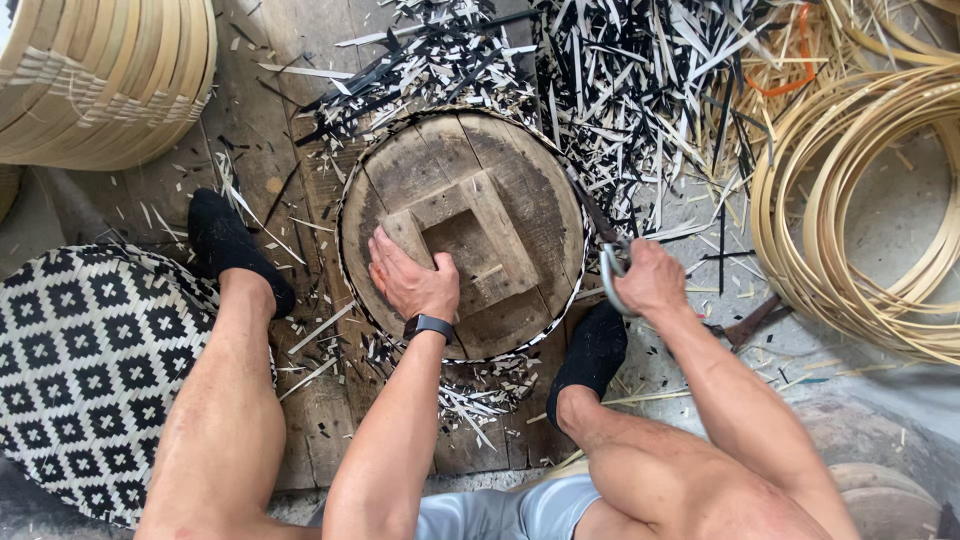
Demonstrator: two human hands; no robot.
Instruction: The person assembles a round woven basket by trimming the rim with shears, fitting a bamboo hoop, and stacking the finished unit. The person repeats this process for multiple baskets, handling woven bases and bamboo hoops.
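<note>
A round wooden form (505,170) with a raised square block in its middle lies on the floor between my feet. A black-and-white woven band (578,295) wraps its rim. My left hand (410,280) presses flat on the wooden top beside the block, a dark watch on the wrist. My right hand (650,280) is closed on the metal handles of a pair of shears (608,268) at the form's right edge, its blades pointing up along the rim.
Black and white strip offcuts (620,90) litter the floor beyond the form. Coils of pale cane hoops (860,220) lie at right. A woven black-and-white diamond mat (80,370) sits at left, a bamboo basket (100,80) at top left.
</note>
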